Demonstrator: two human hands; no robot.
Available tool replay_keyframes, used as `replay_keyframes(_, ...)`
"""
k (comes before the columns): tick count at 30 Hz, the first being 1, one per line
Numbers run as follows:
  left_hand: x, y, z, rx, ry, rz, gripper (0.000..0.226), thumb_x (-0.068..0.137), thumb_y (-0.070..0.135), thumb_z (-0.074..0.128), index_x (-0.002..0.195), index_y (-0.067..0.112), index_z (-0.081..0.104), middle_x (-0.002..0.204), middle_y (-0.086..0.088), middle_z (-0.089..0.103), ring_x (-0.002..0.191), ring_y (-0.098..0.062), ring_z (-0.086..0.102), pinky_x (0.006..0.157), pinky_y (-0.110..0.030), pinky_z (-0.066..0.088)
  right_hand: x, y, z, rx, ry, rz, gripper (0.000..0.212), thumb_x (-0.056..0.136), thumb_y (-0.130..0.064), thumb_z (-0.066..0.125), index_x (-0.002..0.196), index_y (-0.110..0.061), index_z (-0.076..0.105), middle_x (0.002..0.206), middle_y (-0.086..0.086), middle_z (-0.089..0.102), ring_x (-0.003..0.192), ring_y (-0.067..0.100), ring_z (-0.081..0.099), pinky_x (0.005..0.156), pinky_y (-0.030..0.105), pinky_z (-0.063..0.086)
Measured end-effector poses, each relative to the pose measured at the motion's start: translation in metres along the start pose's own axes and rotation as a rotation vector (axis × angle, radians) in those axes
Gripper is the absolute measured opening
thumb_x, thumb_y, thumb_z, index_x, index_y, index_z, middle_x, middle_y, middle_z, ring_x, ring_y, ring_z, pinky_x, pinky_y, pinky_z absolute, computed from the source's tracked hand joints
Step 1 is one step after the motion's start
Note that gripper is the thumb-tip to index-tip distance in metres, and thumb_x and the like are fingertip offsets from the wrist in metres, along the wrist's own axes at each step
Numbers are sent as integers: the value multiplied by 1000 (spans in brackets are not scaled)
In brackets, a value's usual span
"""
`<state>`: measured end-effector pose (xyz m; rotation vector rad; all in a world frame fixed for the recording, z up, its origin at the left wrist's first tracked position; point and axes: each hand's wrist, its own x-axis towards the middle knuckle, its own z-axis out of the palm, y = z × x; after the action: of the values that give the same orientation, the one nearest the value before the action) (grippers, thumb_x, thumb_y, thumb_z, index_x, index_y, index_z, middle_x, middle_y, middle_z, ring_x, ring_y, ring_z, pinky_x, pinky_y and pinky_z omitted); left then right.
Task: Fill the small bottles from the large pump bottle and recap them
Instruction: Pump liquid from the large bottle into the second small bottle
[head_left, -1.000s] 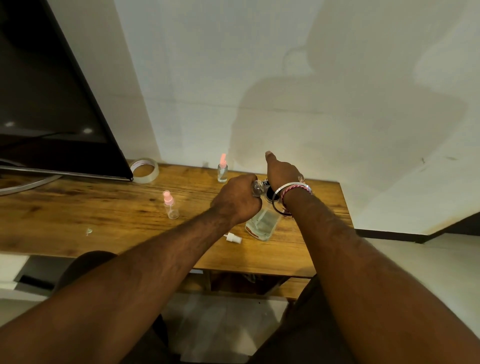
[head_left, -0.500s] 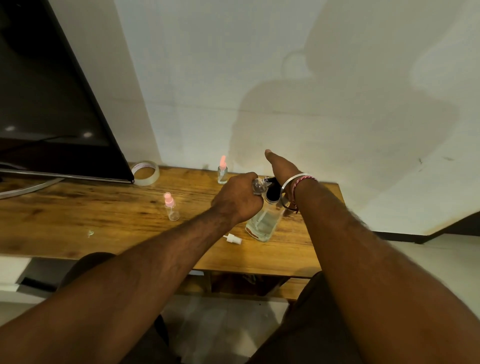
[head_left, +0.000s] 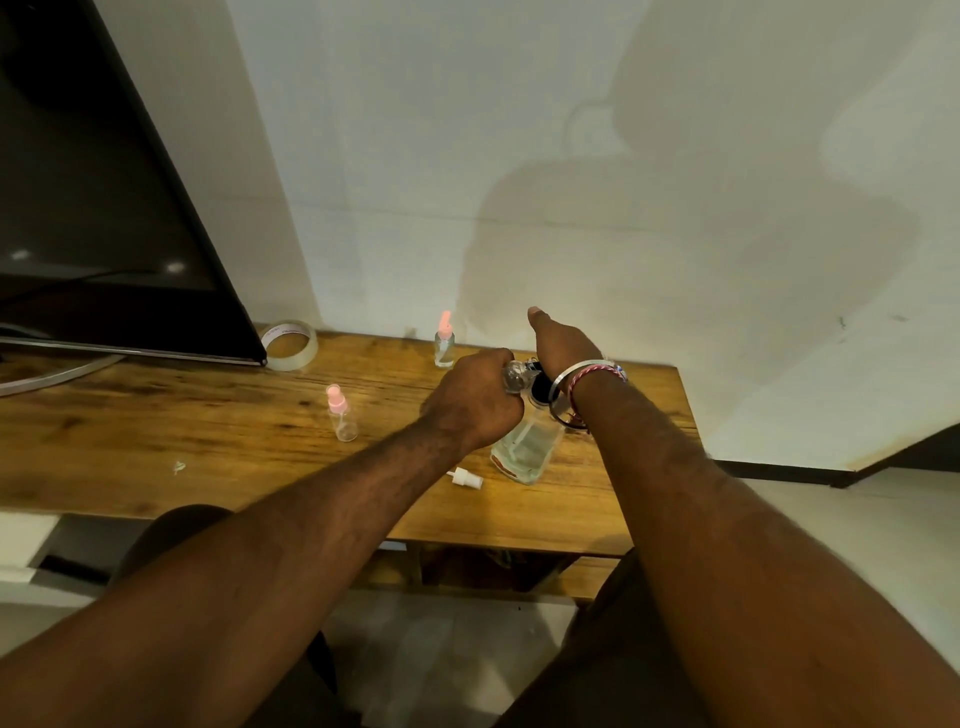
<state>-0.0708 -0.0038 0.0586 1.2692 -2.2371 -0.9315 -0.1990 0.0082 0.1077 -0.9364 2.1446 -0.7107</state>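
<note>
large pump bottle (head_left: 524, 447) stands near the table's (head_left: 156, 431) right end, right hand (head_left: 563, 345) pressing its black pump, left hand (head_left: 475, 400) gripping a small bottle (head_left: 514, 375) at the spout; rigid, slick, likely light, so hold the body.

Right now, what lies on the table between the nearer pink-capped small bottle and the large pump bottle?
In the head view, the left hand and its wrist cross that stretch between the nearer pink-capped bottle and the large pump bottle, hiding the wood beneath.

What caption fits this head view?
Left hand grips small clear bottle at large clear pump bottle; right hand presses pump.
</note>
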Motion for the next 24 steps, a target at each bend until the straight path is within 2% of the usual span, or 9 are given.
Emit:
replay_keyframes(2,0,-1,1,3,-3,-9,19,84,6,69,88,22,60,81,7,63,77,-16,63,69,-34,57,-1,1,1,-54,12,-23,57,106,-47,23,136,-12,56,135,21,57,121,36,54,104,41,40)
replay_keyframes(3,0,-1,2,6,-5,-7,19,84,6,70,88,22,60,80,8,62,77,-16,63,69,-34,57,-1,2,2,-72,30,-31,58,106,-48,22,131,-11,58,133,21,58,120,37,54,105,42,41)
replay_keyframes(6,0,-3,3,9,-11,-1,17,85,7,69,89,20,60,80,7,62,77,-16,63,68,-34,56,-2,4,4,-96,92,-15,65,102,-59,21,104,-12,65,125,20,63,110,35,57,98,41,41)
replay_keyframes(11,-1,-2,2,25,-4,-9,22,85,8,68,81,25,56,80,6,63,75,-16,63,69,-39,60,-5,5,5,-101,144,-3,64,101,-61,21,93,-13,62,119,19,65,98,32,55,90,39,40)
replay_keyframes(14,-1,-1,1,25,-6,-3,25,85,9,67,78,28,53,79,6,63,75,-16,63,69,-38,59,-4,4,3,-42,126,18,66,100,-64,22,99,-13,65,119,17,65,107,34,58,97,41,43)
replay_keyframes(16,-1,2,-1,16,3,7,24,86,9,66,78,28,54,79,7,63,74,-13,62,68,-36,58,-3,1,0,82,66,40,64,99,-63,27,108,-12,64,122,15,65,109,34,60,102,43,44)
replay_keyframes(20,3,8,-4,3,-5,25,13,88,13,70,93,21,61,82,8,63,77,-12,62,70,-32,56,5,-6,-7,361,12,101,45,98,-56,38,93,-15,57,122,16,64,109,33,62,107,47,44)
replay_keyframes(21,3,9,-4,-2,-11,29,14,89,14,71,95,22,61,82,8,62,77,-13,61,70,-31,55,7,-6,-9,387,0,108,44,98,-55,39,97,-15,57,122,16,64,109,33,62,107,47,43)
replay_keyframes(24,2,8,-3,-6,-13,38,14,90,13,71,94,21,59,82,7,61,77,-13,60,63,-26,47,9,-7,-8,433,-32,129,54,97,-57,41,131,-16,52,129,14,60,112,31,60,109,47,41)
